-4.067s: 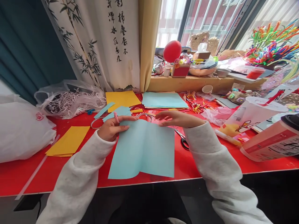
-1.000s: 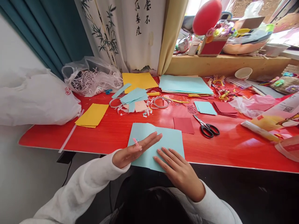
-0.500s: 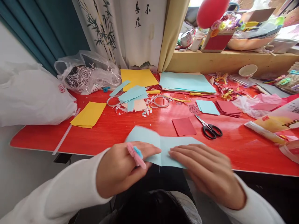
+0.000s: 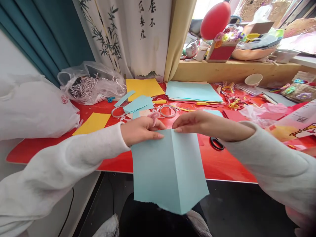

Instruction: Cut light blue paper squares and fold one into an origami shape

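Note:
A light blue sheet of paper (image 4: 154,171) with a vertical crease hangs over the table's front edge, its lower edge uneven. My left hand (image 4: 145,130), with a pink ring on a finger, pinches its top edge left of the crease. Just right of the crease, my right hand (image 4: 191,122) pinches the same edge. Black scissors (image 4: 217,144) lie partly hidden behind my right forearm. Beyond my hands are light blue paper pieces (image 4: 139,104) and two rolls of tape (image 4: 168,111).
On the red table (image 4: 116,162) are yellow sheets (image 4: 92,123), a blue paper stack (image 4: 194,91) and a bag of beads (image 4: 90,84). A white bag (image 4: 37,107) stands at the left. Clutter and a paper cup (image 4: 253,79) sit at the right.
Both hands have moved up and forward, from lying on the folded blue paper to pinching its top edge. The sheet now hangs down, opened out to a larger area. The view has shifted slightly.

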Demonstrator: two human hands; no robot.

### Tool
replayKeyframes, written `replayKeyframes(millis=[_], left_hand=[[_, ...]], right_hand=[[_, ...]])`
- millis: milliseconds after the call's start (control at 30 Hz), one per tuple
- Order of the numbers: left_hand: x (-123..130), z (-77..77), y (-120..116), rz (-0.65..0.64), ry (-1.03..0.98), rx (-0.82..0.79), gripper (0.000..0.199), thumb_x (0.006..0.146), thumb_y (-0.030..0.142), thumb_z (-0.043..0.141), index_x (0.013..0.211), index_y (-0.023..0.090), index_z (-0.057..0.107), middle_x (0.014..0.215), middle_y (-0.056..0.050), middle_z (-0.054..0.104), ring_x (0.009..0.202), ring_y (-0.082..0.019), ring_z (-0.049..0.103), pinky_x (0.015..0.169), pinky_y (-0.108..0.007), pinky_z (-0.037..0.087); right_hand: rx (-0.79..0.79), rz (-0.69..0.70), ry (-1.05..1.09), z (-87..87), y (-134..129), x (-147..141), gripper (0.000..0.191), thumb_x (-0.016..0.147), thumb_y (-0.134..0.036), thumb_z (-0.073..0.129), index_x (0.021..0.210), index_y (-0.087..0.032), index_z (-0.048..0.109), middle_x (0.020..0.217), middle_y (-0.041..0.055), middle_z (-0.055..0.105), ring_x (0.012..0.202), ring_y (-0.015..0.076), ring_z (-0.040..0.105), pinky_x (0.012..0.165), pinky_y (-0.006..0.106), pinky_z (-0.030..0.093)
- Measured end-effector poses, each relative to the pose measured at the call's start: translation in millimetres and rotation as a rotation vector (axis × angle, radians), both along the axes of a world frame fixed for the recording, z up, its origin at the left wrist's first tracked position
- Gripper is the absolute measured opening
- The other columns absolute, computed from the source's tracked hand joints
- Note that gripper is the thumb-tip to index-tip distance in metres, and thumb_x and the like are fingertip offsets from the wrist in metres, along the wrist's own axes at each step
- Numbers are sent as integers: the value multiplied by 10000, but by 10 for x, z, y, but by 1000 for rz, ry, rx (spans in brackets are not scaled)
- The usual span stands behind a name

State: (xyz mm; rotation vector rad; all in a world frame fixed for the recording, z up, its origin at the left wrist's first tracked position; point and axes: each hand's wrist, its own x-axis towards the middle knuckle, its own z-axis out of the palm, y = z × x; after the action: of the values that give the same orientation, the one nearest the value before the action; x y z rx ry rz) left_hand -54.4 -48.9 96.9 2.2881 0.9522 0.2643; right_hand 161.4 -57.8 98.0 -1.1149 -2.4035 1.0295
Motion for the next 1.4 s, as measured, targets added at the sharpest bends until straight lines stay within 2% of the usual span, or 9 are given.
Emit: replayKeyframes(millis=[133,233,400,900,967,1067,1200,1300,1400], left_hand=[[43,-132,94,-125,125,-207,285,763,333,482,966,173,602,844,-4,614,851,-138,554,742,-247,432],[106,-218,164,-156,137,-271,270,731,355,532,899,156,600,823,-4,590,819,-131,550,702,-226,427],[193,-366,216,-22,88,-205,225,698,377,571,728,154,583,676,24,533,715,-112,518,657,-223,409],[178,-532,261,16,-16,-125,219,696,376,583,669,160,607,661,22,557,706,-113,516,695,-252,412],[153,-552,304,-24,28,-149,251,718,404,552,761,164,613,735,12,578,771,-124,540,726,-253,426],[65,-589,354,-13,124,-127,394,756,439,494,1021,155,560,972,-37,595,951,-166,544,818,-283,431],[-95,-655,217,-9,201,243,458,832,351,406,1211,95,430,1291,-126,446,1244,-218,338,1025,-354,279],[-149,-761,-16,-131,189,364,522,869,387,316,1314,114,300,1394,-128,312,1304,-202,239,1060,-354,223],[-140,-930,-193,-240,214,326,696,826,520,325,1355,84,202,1432,-164,196,1328,-232,164,1059,-364,215]], right_hand=[[-143,50,10,-273,34,-35,317,815,-409,445,860,-163,640,736,22,609,629,111,527,546,244,409],[-139,45,-18,-367,77,-53,321,813,-393,452,853,-142,648,709,20,593,589,93,483,529,232,378],[-100,23,-73,-409,127,-57,322,809,-386,453,830,-133,652,655,2,550,552,76,422,495,215,333],[-178,19,-53,-523,202,-61,316,813,-369,451,809,-131,658,644,-5,576,545,86,477,485,216,362],[-108,-17,-86,-551,212,-63,309,822,-361,444,830,-138,658,671,5,606,572,101,518,500,222,391],[147,-132,-140,-612,188,-63,268,834,-317,447,930,-157,639,831,35,656,728,155,595,628,273,468],[520,-224,-201,-740,3,-62,431,855,-284,433,1260,-136,420,1226,115,518,1125,237,488,918,409,420],[556,-46,-242,-896,-207,-80,532,876,-301,394,1356,-118,259,1365,125,364,1277,214,312,1022,396,346],[499,-14,-254,-1031,-353,-99,661,857,-383,409,1391,-98,144,1401,150,284,1307,227,238,1043,399,322]])
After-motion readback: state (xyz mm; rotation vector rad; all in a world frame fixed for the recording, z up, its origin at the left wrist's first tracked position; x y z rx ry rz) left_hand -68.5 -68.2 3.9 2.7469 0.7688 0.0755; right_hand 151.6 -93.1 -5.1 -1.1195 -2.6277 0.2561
